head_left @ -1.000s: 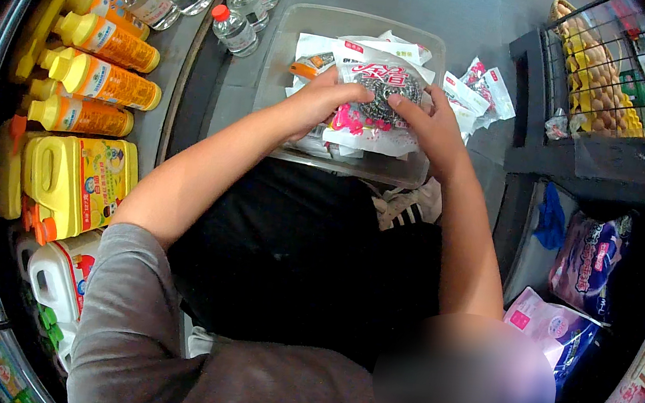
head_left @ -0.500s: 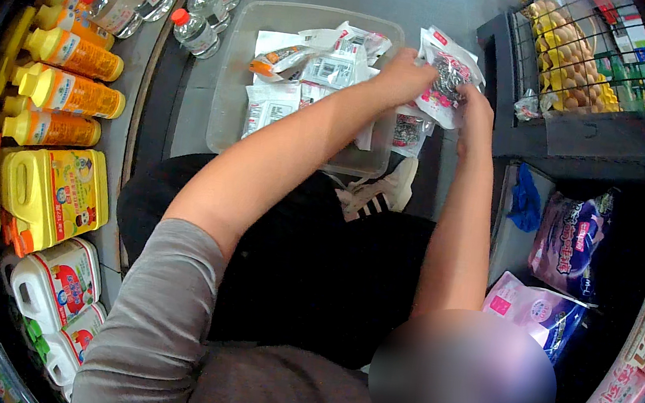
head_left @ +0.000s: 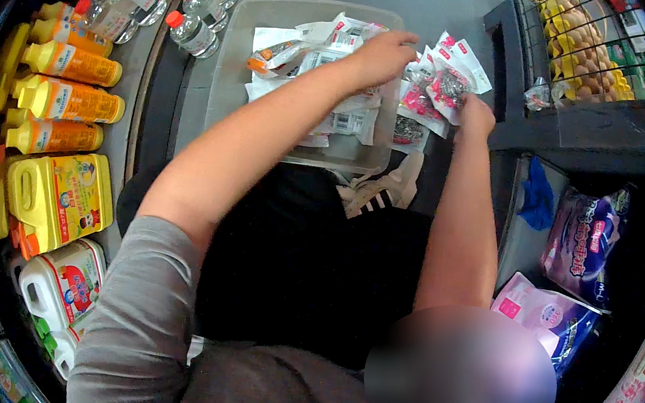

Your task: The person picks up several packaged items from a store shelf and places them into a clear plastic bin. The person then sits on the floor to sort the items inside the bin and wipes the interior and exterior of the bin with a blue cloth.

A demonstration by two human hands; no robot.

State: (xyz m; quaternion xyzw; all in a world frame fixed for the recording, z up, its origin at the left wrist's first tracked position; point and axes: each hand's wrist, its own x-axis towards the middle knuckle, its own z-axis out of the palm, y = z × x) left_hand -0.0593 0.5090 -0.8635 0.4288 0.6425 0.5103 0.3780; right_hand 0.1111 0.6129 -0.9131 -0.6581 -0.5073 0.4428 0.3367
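Observation:
My left hand (head_left: 380,57) is raised over the right half of a translucent plastic bin (head_left: 228,85), fingers apart and holding nothing. The bin holds several white packets (head_left: 272,90) and an orange-fronted one (head_left: 266,58). My right hand (head_left: 474,111) grips the lower end of a white packet with dark contents and pink print (head_left: 448,80), right of the bin. Several similar white packets (head_left: 419,99) lie beneath and around it on the grey floor.
Red-capped clear bottles (head_left: 197,31) and yellow bottles and jugs (head_left: 58,193) line the left shelf. An egg rack in a wire cage (head_left: 575,47) sits back right. A blue cloth (head_left: 536,196) and purple packages (head_left: 579,245) are at right; my shoe (head_left: 385,185) is before the bin.
The dark-filled packet moved from over the bin to the pile on its right. My left hand has let it go and drawn up and left; my right hand still grips it.

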